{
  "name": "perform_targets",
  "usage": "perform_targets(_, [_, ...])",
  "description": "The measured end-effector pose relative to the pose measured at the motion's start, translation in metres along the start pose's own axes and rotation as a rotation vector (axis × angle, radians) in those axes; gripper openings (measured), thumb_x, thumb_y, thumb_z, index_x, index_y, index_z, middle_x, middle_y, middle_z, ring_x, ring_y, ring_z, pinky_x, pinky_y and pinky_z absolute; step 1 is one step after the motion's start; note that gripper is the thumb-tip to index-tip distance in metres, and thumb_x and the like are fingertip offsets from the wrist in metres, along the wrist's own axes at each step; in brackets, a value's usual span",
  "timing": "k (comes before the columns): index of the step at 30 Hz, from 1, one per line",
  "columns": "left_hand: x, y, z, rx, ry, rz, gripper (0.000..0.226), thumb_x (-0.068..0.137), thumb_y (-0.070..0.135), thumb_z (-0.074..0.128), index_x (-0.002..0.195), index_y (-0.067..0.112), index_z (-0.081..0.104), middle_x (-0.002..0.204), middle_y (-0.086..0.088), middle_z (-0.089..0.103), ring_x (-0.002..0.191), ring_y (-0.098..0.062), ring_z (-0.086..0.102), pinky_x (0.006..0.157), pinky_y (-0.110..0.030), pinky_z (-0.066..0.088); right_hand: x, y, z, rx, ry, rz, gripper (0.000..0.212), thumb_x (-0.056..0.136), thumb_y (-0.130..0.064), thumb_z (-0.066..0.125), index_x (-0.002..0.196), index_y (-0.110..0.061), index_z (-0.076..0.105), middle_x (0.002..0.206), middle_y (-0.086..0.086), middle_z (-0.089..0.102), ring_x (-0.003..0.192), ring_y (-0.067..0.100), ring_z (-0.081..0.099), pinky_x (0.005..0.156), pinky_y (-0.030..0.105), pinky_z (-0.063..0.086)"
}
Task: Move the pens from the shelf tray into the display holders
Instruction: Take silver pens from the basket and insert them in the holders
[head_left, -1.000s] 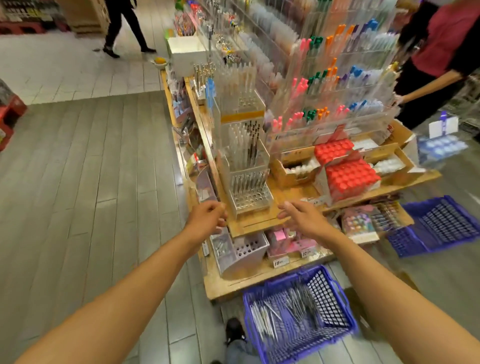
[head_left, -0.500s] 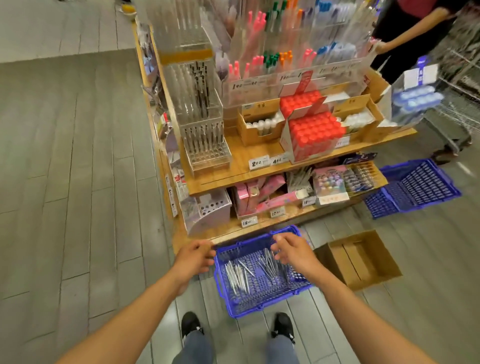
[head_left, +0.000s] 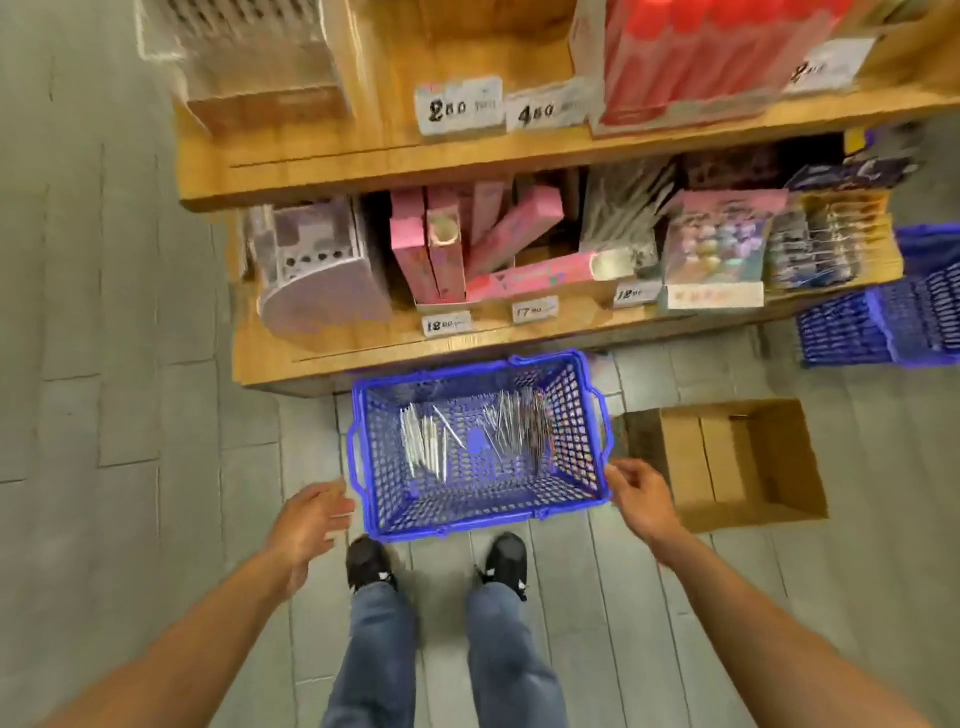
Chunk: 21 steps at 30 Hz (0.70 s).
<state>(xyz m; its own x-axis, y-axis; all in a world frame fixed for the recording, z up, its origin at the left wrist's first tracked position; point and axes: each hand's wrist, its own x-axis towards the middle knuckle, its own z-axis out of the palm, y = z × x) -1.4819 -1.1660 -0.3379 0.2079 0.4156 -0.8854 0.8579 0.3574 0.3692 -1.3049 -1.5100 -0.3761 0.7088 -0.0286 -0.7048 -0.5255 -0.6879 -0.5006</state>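
Grey floorboards run under wooden shelves (head_left: 467, 161); a blue basket (head_left: 582, 415) of pens (head_left: 423, 441) sits at the person's feet. Left hand (head_left: 306, 525) and right hand (head_left: 636, 493) flank it, fingers loose, holding nothing — moving pens into holders looks barely begun.

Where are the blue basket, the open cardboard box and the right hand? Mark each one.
blue basket (head_left: 470, 522): head view, near rim of the basket on the floor.
open cardboard box (head_left: 748, 467): head view, bare inside bottom of the box.
right hand (head_left: 641, 496): head view, back of the hand beside the basket's corner.
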Motion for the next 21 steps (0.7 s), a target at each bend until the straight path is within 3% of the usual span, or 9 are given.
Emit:
perform_targets(2, [0.045, -0.021, 0.008, 0.062, 0.098, -0.014, 0.029, 0.097, 0.041, 0.057, 0.112, 0.017, 0.061, 0.102, -0.006, 0.066, 0.087, -0.022, 0.057, 0.071, -0.033, 0.040, 0.042, 0.030, 0.012, -0.006, 0.004, 0.090, 0.032, 0.093, -0.007, 0.063, 0.116, 0.013, 0.054, 0.095, 0.022, 0.063, 0.074, 0.020, 0.056, 0.061, 0.004, 0.043])
perform_targets(3, [0.068, -0.030, 0.011, 0.091, 0.147, -0.023, 0.037, 0.095, 0.044, 0.060, 0.116, 0.014, 0.061, 0.099, -0.006, 0.065, 0.084, -0.022, 0.057, 0.069, -0.032, 0.041, 0.063, 0.044, 0.019, 0.001, 0.010, 0.129, 0.037, 0.092, -0.012, 0.066, 0.119, 0.009, 0.053, 0.102, 0.022, 0.064, 0.081, 0.023, 0.059, 0.070, 0.009, 0.046])
perform_targets(4, [0.091, -0.039, 0.015, 0.115, 0.177, -0.043, 0.048, 0.092, 0.047, 0.063, 0.123, 0.010, 0.058, 0.103, -0.009, 0.065, 0.088, -0.024, 0.058, 0.073, -0.033, 0.044, 0.083, 0.057, 0.024, -0.037, 0.018, 0.154, 0.042, 0.091, -0.021, 0.068, 0.122, 0.004, 0.053, 0.110, 0.020, 0.064, 0.091, 0.028, 0.061, 0.081, 0.020, 0.049])
perform_targets(6, [0.135, -0.054, 0.022, 0.144, 0.207, -0.092, 0.070, 0.090, 0.052, 0.064, 0.139, 0.007, 0.045, 0.129, -0.016, 0.059, 0.115, -0.032, 0.056, 0.098, -0.041, 0.043, 0.122, 0.079, 0.031, -0.118, 0.026, 0.197, 0.051, 0.089, -0.034, 0.069, 0.126, -0.004, 0.052, 0.120, 0.015, 0.061, 0.105, 0.031, 0.058, 0.094, 0.040, 0.048])
perform_targets(9, [0.192, -0.067, 0.036, 0.091, 0.248, -0.097, 0.084, 0.090, 0.051, 0.065, 0.151, 0.007, 0.028, 0.148, -0.019, 0.045, 0.134, -0.032, 0.045, 0.110, -0.045, 0.033, 0.172, 0.099, 0.044, -0.091, 0.030, 0.242, 0.069, 0.086, -0.039, 0.071, 0.139, -0.006, 0.041, 0.133, 0.014, 0.055, 0.118, 0.034, 0.055, 0.101, 0.047, 0.046])
perform_targets(12, [0.235, -0.074, 0.051, 0.007, 0.277, -0.108, 0.078, 0.093, 0.049, 0.061, 0.151, 0.007, 0.030, 0.143, -0.012, 0.049, 0.128, -0.029, 0.049, 0.107, -0.046, 0.035, 0.213, 0.114, 0.062, -0.006, 0.060, 0.252, 0.072, 0.083, -0.040, 0.073, 0.138, -0.007, 0.040, 0.131, 0.014, 0.056, 0.119, 0.034, 0.056, 0.101, 0.051, 0.046])
perform_targets(15, [0.260, -0.082, 0.063, -0.145, 0.209, -0.162, 0.050, 0.100, 0.043, 0.053, 0.136, 0.008, 0.053, 0.109, -0.006, 0.059, 0.079, -0.019, 0.058, 0.073, -0.038, 0.049, 0.232, 0.121, 0.079, 0.097, 0.121, 0.255, 0.025, 0.085, -0.033, 0.073, 0.095, -0.016, 0.059, 0.099, 0.005, 0.067, 0.092, 0.027, 0.068, 0.082, 0.043, 0.056])
perform_targets(17, [0.269, -0.089, 0.063, -0.225, 0.213, -0.172, 0.043, 0.102, 0.035, 0.050, 0.136, 0.009, 0.054, 0.108, -0.004, 0.062, 0.069, -0.014, 0.057, 0.062, -0.033, 0.052, 0.233, 0.120, 0.087, 0.170, 0.150, 0.254, 0.020, 0.087, -0.029, 0.072, 0.080, -0.023, 0.054, 0.087, -0.001, 0.067, 0.080, 0.020, 0.068, 0.078, 0.042, 0.058])
perform_targets(21, [0.267, -0.094, 0.056, -0.374, 0.224, -0.194, 0.035, 0.101, 0.027, 0.056, 0.129, 0.006, 0.059, 0.119, -0.010, 0.070, 0.086, -0.021, 0.071, 0.083, -0.049, 0.058, 0.217, 0.116, 0.093, 0.292, 0.169, 0.294, 0.020, 0.088, -0.028, 0.071, 0.083, -0.022, 0.053, 0.089, 0.001, 0.067, 0.086, 0.023, 0.068, 0.082, 0.045, 0.058])
